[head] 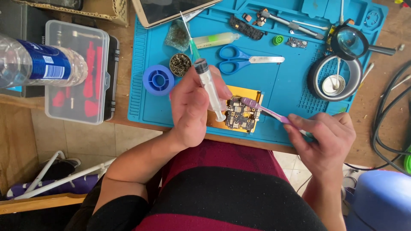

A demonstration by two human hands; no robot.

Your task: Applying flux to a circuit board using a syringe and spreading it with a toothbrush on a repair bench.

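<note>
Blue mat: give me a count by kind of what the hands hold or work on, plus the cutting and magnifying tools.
Syringe, in left hand: 1
Toothbrush, in right hand: 1
Circuit board: 1
Scissors: 1
Magnifying glass: 1
Total: 5

The person's left hand (192,107) gripped a clear syringe (209,89), its tip pointing down at a small circuit board (240,114) that lay on a yellow sheet (245,92) on the blue work mat (282,85). Their right hand (323,137) held a purple toothbrush (265,110), bristles touching the board. Blue scissors (246,58) lay just beyond.
</note>
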